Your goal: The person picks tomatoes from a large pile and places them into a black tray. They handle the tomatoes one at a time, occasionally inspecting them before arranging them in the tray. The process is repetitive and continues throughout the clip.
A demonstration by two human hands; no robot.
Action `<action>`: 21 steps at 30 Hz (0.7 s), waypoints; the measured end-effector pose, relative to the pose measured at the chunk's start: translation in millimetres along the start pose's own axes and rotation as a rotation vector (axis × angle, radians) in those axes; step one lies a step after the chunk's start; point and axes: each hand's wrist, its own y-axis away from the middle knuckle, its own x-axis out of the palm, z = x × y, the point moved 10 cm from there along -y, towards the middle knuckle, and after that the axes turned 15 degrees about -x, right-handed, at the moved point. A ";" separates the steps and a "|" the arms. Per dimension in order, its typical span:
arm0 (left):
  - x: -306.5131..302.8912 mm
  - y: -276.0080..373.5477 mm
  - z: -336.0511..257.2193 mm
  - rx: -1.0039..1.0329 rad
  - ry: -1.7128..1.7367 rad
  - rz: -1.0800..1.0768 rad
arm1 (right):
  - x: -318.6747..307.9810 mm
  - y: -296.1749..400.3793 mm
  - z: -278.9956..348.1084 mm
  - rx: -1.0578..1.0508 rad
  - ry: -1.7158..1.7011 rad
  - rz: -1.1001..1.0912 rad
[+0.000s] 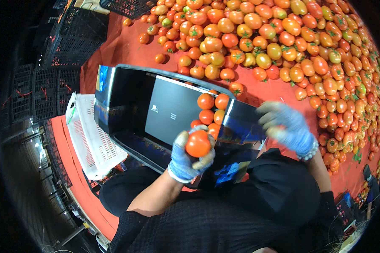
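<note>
My left hand (190,155), in a blue knitted work glove with pale fingers, is closed around a red tomato (198,144) above the near side of an open carton (174,74). Several tomatoes (206,117) sit in the carton's right end, beside a grey liner sheet (174,110) that bears small print. To the right of the carton, my right hand (283,126), gloved the same way, hangs over its dark outer flap (243,121). The right fingers are bent, somewhat apart and slightly blurred, with nothing visible between them.
A large heap of tomatoes (323,66) covers the red sheet (123,47) behind and to the right. Black plastic crates (79,34) are stacked at the left, near a white perforated basket (91,136). Another person (371,186) is at the far lower right.
</note>
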 end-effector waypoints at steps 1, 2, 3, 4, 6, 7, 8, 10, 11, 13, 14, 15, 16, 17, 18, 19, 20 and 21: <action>-13.9 1.5 -10.6 0.036 0.050 0.001 | -41.1 12.1 -17.6 -0.114 0.139 -0.260; -29.6 -1.4 -19.5 0.036 0.114 -0.056 | -81.0 35.1 -44.6 -0.162 0.173 -0.455; -33.4 -9.3 -26.1 -0.025 0.121 -0.019 | -123.1 65.1 -75.4 -0.213 0.206 -0.657; -67.0 -12.9 -35.1 -0.061 0.117 -0.125 | -153.1 94.2 -115.1 -0.071 0.236 -0.720; -126.2 -16.6 -65.3 0.001 0.106 -0.393 | -178.0 142.7 -171.1 0.166 0.132 -0.837; -148.5 -19.4 -84.6 0.085 0.098 -0.542 | -179.8 165.6 -189.0 0.262 0.013 -0.906; -159.2 -26.4 -105.3 0.159 0.015 -0.547 | -179.5 184.8 -206.5 0.302 -0.087 -0.934; -173.9 -50.0 -134.9 0.247 -0.032 -0.642 | -167.8 202.5 -211.1 0.385 -0.092 -0.944; -170.8 -65.7 -151.7 0.325 -0.142 -0.692 | -165.0 212.5 -219.9 0.379 -0.111 -0.930; -175.7 -109.9 -171.1 0.406 -0.360 -0.658 | -154.8 210.1 -220.3 0.405 -0.016 -0.918; -180.2 -129.5 -167.9 0.347 -0.420 -0.706 | -153.7 201.4 -219.5 0.366 0.162 -0.804; -218.8 -145.8 -176.0 0.345 -0.513 -0.686 | -152.0 183.4 -213.6 0.332 0.342 -0.661; -245.7 -151.4 -179.7 0.542 -0.480 -0.655 | -150.5 164.7 -202.8 0.296 0.533 -0.558; -240.8 -161.1 -175.2 0.489 -0.792 -0.833 | -150.8 161.1 -194.1 0.287 0.723 -0.472; -255.7 -158.0 -182.6 0.465 -0.844 -0.830 | -154.3 154.6 -193.4 0.284 0.799 -0.442; -226.7 -168.0 -156.9 0.388 -0.630 -0.761 | -163.1 163.7 -194.7 0.310 0.877 -0.435; -238.5 -156.1 -178.4 0.331 -0.937 -0.850 | -172.3 152.7 -191.1 0.294 0.886 -0.482; -234.9 -161.4 -167.5 0.243 -0.850 -0.823 | -185.4 150.2 -191.0 0.303 0.899 -0.541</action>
